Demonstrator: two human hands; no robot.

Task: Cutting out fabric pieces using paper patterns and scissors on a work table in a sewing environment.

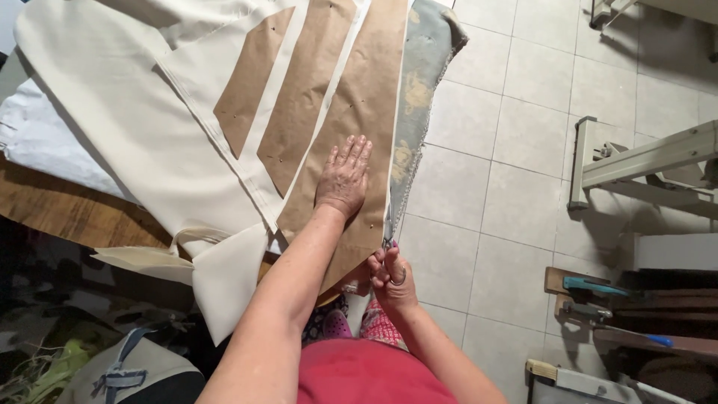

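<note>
Cream fabric (127, 127) lies spread over a table, with three brown paper pattern pieces pinned on it. My left hand (344, 176) presses flat, fingers apart, on the largest brown pattern piece (359, 112) near the table's right edge. My right hand (390, 273) grips a pair of scissors (387, 241) at the near end of that piece, blades pointing away along the fabric's right edge. Two narrower pattern pieces (303, 82) lie to the left of it.
A wooden tabletop (67, 213) shows under the cloth at left, and a patterned blue-grey cover (419, 82) hangs off the right edge. Tiled floor (516, 150) lies to the right, with a metal machine stand (643, 164) and tools (598, 288) at the far right. A bag (127, 370) sits at lower left.
</note>
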